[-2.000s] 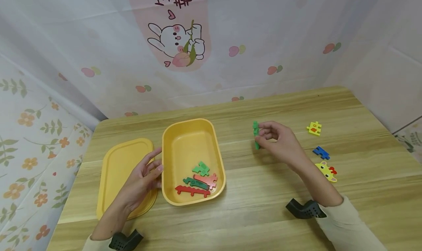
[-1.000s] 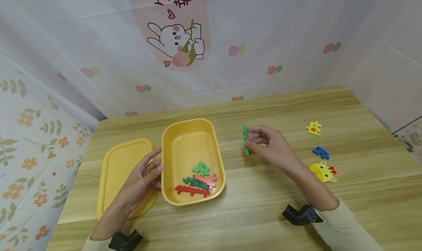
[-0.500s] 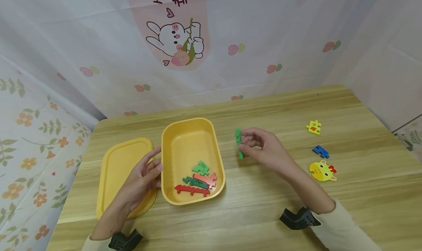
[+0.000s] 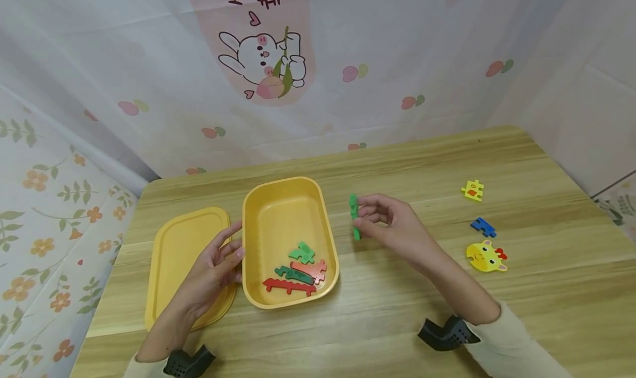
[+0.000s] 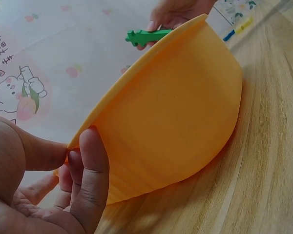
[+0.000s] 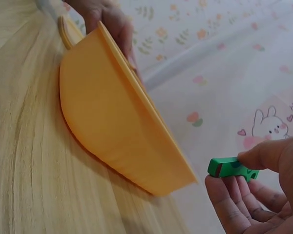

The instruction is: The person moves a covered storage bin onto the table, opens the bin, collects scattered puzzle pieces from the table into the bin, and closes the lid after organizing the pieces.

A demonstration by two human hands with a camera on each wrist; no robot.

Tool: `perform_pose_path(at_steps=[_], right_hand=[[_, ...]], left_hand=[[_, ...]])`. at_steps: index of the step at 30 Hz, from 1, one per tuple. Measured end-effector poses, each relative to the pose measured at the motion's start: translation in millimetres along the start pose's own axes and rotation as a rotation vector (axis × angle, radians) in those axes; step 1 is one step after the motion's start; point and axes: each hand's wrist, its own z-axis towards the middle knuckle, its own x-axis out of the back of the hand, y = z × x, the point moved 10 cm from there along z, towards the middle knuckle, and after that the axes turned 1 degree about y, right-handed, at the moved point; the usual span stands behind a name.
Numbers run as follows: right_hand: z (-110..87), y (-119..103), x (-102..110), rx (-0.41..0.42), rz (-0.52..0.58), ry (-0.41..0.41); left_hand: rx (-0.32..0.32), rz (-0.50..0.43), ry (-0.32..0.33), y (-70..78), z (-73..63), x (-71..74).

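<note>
Between thumb and fingers, my right hand (image 4: 392, 223) pinches a green puzzle piece (image 4: 354, 217), standing on edge just right of the yellow plastic box (image 4: 332, 229). In the right wrist view the green piece (image 6: 229, 167) has a knobbed end. My left hand (image 4: 216, 265) grips the box's left rim, its thumb and fingertips meeting at the edge in the left wrist view. Inside the box, at the near end, lie a light green piece (image 4: 302, 253), a dark green piece (image 4: 296, 275), a coral piece (image 4: 314, 269) and a long red piece (image 4: 288, 286).
The yellow lid (image 4: 186, 245) lies left of the box, partly under the left forearm. On the table's right side are a yellow puzzle piece (image 4: 473, 190), a blue piece (image 4: 483, 227) and a giraffe-head piece (image 4: 484, 256). A printed curtain (image 4: 397, 52) hangs behind the table.
My right hand has moved left toward the box with the green puzzle piece, uncovering the giraffe-head piece. The left hand stays at the box rim.
</note>
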Motion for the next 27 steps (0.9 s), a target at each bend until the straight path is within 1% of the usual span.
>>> perform_pose_path(at_steps=[7, 14, 18, 22, 27], right_hand=[[-1.9, -0.3, -7.8, 0.000, 0.006, -0.005], [-2.5, 1.0, -10.6, -0.010, -0.001, 0.000], [-3.8, -0.2, -14.3, -0.006, -0.001, -0.014], [-4.8, -2.6, -18.1, 0.014, -0.015, -0.019], [-6.9, -7.6, -22.2, 0.055, -0.044, -0.006]], left_hand=[[-0.001, -0.001, 0.003, -0.4, -0.5, 0.8], [0.009, 0.005, 0.015, -0.9, 0.0, 1.3], [0.011, 0.002, 0.014, -0.8, 0.0, 1.0], [0.012, -0.001, 0.012, -1.2, -0.2, 1.0], [0.012, 0.000, 0.011, -0.6, -0.3, 0.6]])
